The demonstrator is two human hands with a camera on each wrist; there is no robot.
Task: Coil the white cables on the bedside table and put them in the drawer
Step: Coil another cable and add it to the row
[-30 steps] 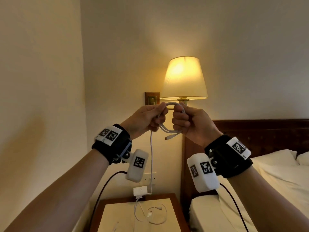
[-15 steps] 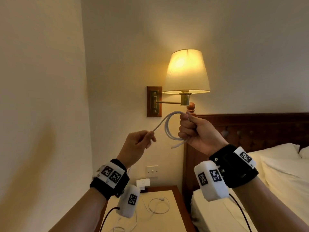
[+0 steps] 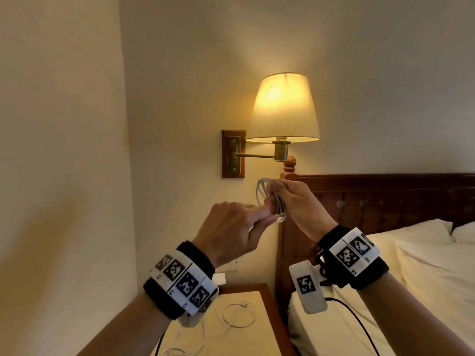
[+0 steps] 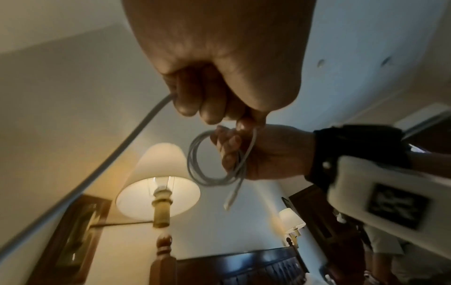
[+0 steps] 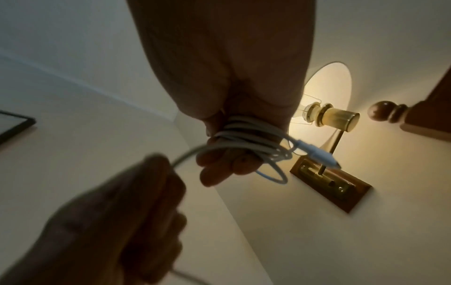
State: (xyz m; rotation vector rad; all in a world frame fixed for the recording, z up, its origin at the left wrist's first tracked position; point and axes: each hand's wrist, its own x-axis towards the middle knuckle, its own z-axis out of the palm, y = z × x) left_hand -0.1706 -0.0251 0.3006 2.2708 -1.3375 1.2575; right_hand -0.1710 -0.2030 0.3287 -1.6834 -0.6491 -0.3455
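Head view: right hand [image 3: 295, 204] grips the coiled white cable [image 3: 261, 195] by the lamp; a second cable [image 3: 237, 316] lies on the counter [image 3: 257, 337] below. Left wrist view: left hand [image 4: 214, 77] curls round the loose tail [image 4: 146, 119]. Right wrist view: loops [image 5: 249, 138] wrap the fingers [image 5: 219, 169]; each turn should probably match them, kept snug.

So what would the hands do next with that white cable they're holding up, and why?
Probably the left hand brings its slack up for another loop onto the coil. The right hand already grips several loops with one plug dangling, while the left hand pinches the uncoiled cable trailing away, so winding seems unfinished.
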